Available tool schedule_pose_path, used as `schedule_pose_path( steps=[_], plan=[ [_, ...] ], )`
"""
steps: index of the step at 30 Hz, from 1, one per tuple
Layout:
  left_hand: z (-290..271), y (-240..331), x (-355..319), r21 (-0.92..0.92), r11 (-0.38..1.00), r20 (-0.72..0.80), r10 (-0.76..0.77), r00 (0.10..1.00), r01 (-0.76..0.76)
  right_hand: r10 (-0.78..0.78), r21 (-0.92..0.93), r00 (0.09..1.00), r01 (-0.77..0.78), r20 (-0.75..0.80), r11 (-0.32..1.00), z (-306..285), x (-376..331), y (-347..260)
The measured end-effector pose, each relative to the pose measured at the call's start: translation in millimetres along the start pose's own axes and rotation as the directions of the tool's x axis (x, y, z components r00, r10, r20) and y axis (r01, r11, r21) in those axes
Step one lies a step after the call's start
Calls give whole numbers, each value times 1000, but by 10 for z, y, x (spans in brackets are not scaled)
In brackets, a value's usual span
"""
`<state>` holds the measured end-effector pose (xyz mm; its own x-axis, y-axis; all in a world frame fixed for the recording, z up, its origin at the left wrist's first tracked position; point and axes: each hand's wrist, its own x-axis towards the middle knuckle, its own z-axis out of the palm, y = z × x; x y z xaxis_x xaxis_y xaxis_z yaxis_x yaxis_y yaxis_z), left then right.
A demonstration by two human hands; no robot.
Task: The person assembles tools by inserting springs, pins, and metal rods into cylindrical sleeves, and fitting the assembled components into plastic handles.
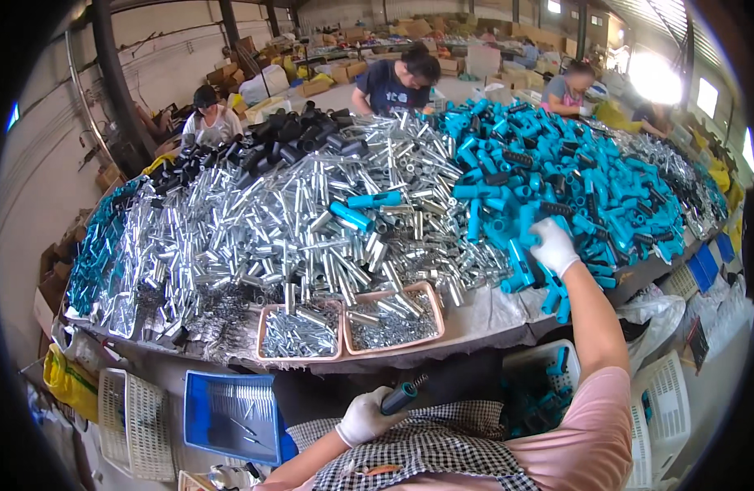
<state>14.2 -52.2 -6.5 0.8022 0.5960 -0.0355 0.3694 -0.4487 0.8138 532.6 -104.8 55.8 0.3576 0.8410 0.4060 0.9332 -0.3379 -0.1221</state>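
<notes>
My left hand (369, 417), in a white glove, is closed around a dark cylindrical plastic sleeve (400, 398) with a teal rim, held low in front of the checked apron. A thin black coil spring (419, 380) sticks out of the sleeve's upper end. My right hand (554, 247), also gloved in white, reaches to the near side of a heap of teal plastic sleeves (573, 180). Its fingers are closed on a teal sleeve (527, 219) that looks blurred. Other teal sleeves lie below and beside that hand, some hanging over the table's near edge.
Shiny metal tubes (254, 221) cover the middle of the table, with black sleeves (303, 135) behind. Two pink trays (341, 348) of small metal parts sit at the near edge. Below stand a blue bin (198, 409) and white crates (135, 417). Several people work across the table.
</notes>
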Motion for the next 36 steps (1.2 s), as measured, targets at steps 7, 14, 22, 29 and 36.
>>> schedule_pose_path(
  steps=[7, 14, 22, 29, 36],
  plan=[
    [-54, -198, -68, -22, 1000, -108, 3, 994, -6, 304, 914, 902, 190, -307, 360, -713, 78, -591],
    [-230, -189, -50, 6, 999, -151, -35, 988, 36, -82, 839, 903, -422, 421, -343, -418, -996, -2029],
    [-444, -276, 18, 207, 976, -117, 86, 989, -60, -382, 107, 494, -709, 781, -697, 551, -2205, -2627],
    [-600, -452, 3, 475, 867, 36, 153, 988, -151, -331, 577, 635, -773, 698, -265, 81, -1836, -2525],
    [-560, -453, 44, 494, 837, 205, 153, 967, -237, -342, 583, 536, -811, 771, 44, -131, -1379, -2463]
  ],
)
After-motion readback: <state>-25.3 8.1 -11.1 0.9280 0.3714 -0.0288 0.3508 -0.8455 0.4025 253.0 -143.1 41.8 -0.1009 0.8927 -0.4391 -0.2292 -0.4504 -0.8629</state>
